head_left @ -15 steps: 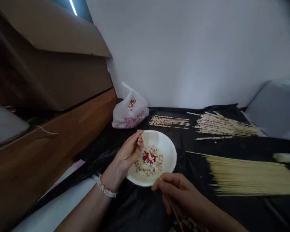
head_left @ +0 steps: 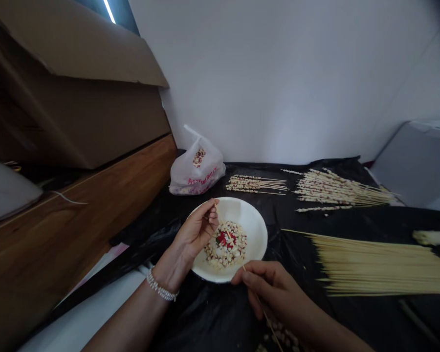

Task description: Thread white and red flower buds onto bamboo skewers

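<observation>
A white bowl sits on the black plastic sheet and holds small pale pieces with some red ones in the middle. My left hand is over the bowl's left rim, its fingers pinched at the upper end of a thin bamboo skewer. The skewer runs diagonally across the bowl down to my right hand, which pinches it near the bowl's front rim. Pale pieces are threaded on its lower end below my right hand.
A pile of bare skewers lies to the right. Two batches of loaded skewers lie at the back, beside a knotted white plastic bag. A wooden panel and a cardboard box rise on the left.
My left hand has dipped slightly toward the bowl, and the skewer's tip now lies lower over the pieces. My right hand has barely shifted.
</observation>
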`<state>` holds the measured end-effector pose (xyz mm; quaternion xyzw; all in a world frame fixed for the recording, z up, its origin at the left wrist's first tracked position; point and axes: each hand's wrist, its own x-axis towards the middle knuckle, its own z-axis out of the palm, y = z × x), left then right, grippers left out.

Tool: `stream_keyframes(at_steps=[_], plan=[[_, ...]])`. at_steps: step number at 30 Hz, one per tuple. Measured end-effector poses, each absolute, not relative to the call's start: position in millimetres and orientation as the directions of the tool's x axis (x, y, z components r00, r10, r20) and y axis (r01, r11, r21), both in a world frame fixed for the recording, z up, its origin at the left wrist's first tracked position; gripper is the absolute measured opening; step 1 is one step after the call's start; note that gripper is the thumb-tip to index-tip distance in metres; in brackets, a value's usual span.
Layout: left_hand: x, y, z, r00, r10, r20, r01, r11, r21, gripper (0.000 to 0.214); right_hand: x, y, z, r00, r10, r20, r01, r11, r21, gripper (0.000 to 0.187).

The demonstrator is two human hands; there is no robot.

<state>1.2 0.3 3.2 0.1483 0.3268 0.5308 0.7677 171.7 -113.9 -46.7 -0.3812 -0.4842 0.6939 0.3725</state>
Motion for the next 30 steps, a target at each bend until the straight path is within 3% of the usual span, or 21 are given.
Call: stream_keyframes(at_steps=[5,10,20,27,30], plan=[[6.0,-4.9,0.3,0.231,0.908,-0.349,-0.673,0.408,0.617,0.012,173.7,-111.2,-45.3,-0.383,0.91,-0.16,-0.153,-0.233,-0.96,0.043],[13.6,-16.2,-3.0,0.403,0.854,-0.328,-0.529,0.51,0.678,0.009,177.5,-108.0,-42.2,-0.298,0.943,-0.149,-0.126,-0.194,-0.973,0.041],[11.1,-24.9,-9.6,0.54,0.779,-0.32,-0.225,0.499,0.837,0.025,180.3,-106.5,-36.3,-0.247,0.962,-0.116,-0.136,-0.153,-0.979,0.045],[18.3,-22.8,-6.0,0.429,0.836,-0.344,-0.446,0.527,0.723,0.013,181.2,-104.2,-39.6,-0.243,0.962,-0.124,-0.142,-0.162,-0.977,0.045],[16.1,-15.9,-6.1,0.313,0.863,-0.398,-0.53,0.506,0.68,0.044,180.5,-105.5,-36.5,-0.259,0.951,-0.166,-0.122,-0.203,-0.971,0.049]])
